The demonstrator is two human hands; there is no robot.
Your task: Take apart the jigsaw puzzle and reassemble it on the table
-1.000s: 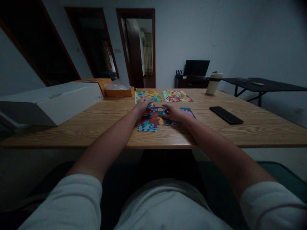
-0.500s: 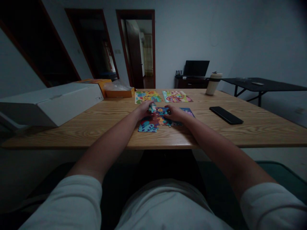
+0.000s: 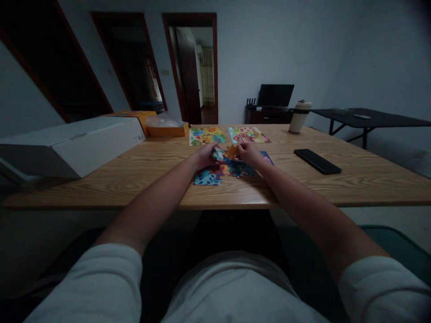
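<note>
Near the middle of the wooden table, my left hand (image 3: pixel 204 157) is closed on puzzle pieces (image 3: pixel 218 154) with white and teal print. My right hand (image 3: pixel 247 154) pinches an orange-brown puzzle piece (image 3: pixel 230 152) just to the right of them. Both hands are over the far part of a dark blue and red puzzle (image 3: pixel 225 169), partly joined, whose far part they hide. Its near left corner (image 3: pixel 207 177) shows light blue leaves, and its near edge is uneven.
Two colourful puzzles, one yellow-green (image 3: pixel 208 136) and one pink (image 3: pixel 249 135), lie beyond my hands. A black phone (image 3: pixel 317 161) and a cup (image 3: pixel 300 117) are at the right. A white box (image 3: pixel 77 139) and an orange tray (image 3: pixel 168 131) stand at the left.
My right hand has lifted off the puzzle and now pinches an orange-brown piece beside my left hand. The pieces in my left hand are tilted differently and show more.
</note>
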